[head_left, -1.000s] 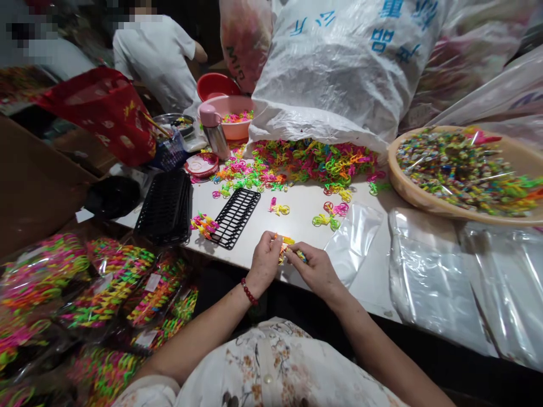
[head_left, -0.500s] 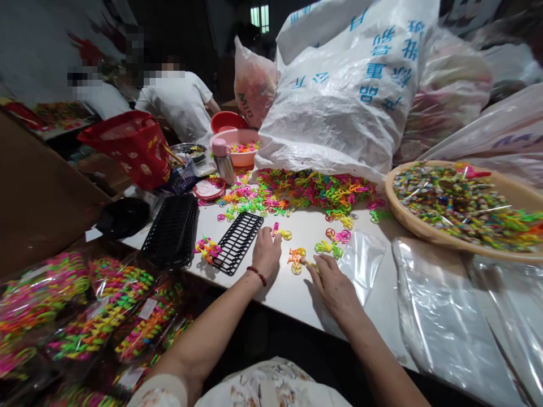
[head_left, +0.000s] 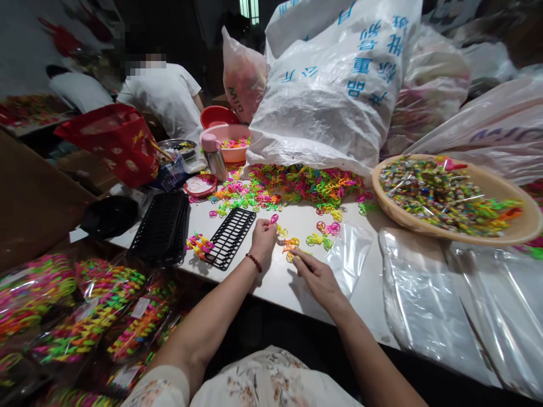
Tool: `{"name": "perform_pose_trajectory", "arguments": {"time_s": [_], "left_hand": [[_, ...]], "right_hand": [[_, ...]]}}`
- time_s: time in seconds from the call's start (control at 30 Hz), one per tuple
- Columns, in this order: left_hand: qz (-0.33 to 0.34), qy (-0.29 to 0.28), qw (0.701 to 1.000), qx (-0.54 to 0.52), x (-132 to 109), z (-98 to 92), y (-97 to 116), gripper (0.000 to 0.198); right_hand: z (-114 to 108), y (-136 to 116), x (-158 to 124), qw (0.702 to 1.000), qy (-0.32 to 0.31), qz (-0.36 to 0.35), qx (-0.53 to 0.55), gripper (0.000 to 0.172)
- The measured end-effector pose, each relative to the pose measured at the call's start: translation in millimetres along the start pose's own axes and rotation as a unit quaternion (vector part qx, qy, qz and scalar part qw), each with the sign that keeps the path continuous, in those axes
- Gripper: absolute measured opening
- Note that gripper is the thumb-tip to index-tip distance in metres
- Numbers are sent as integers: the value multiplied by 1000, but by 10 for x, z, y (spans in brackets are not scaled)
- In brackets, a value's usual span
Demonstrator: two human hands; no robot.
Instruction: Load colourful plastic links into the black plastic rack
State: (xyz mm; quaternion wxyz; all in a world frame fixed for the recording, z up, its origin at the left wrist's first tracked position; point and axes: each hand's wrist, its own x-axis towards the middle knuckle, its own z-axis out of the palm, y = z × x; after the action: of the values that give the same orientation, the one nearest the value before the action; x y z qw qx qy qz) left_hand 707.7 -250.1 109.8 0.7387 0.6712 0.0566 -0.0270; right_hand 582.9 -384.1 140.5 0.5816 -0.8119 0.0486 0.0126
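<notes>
— What are the hands doing?
— Left hand (head_left: 263, 237) fingers pinch a pink plastic bicycle (head_left: 275, 219); right hand (head_left: 316, 274) fingers press an orange one (head_left: 292, 246) on the worktop (head_left: 297, 288).
— Next?
— Probably gathering them; the loose pile (head_left: 297, 186) lies beyond.

white sack (head_left: 335, 90), tan basin (head_left: 526, 229), red bag (head_left: 110, 141)

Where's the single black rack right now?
In the head view, the black rack lies flat on the white table, just left of the left hand, with the rack stack further left.
</notes>
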Motion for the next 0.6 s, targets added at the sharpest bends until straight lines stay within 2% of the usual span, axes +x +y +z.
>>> {"name": "perform_pose_trajectory", "arguments": {"time_s": [0.1, 0.17, 0.3, 0.43, 0.6], "left_hand": [[-8, -55, 997, -55, -249, -79, 95, 26], [-23, -88, 992, -88, -420, -127, 155, 31], [-47, -98, 989, -102, -676, -173, 213, 35], [-19, -103, 993, -62, -783, -166, 195, 33], [27, -99, 995, 14, -818, -151, 162, 24]], "right_hand": [[-32, -25, 45, 1000, 23, -10, 1, 45], [-15, -42, 59, 999, 15, -24, 24, 40], [92, -72, 44, 996, -9, -39, 74, 29], [190, -80, 10, 991, -12, -27, 128, 30], [201, -72, -20, 986, -12, -12, 164, 31]]}}
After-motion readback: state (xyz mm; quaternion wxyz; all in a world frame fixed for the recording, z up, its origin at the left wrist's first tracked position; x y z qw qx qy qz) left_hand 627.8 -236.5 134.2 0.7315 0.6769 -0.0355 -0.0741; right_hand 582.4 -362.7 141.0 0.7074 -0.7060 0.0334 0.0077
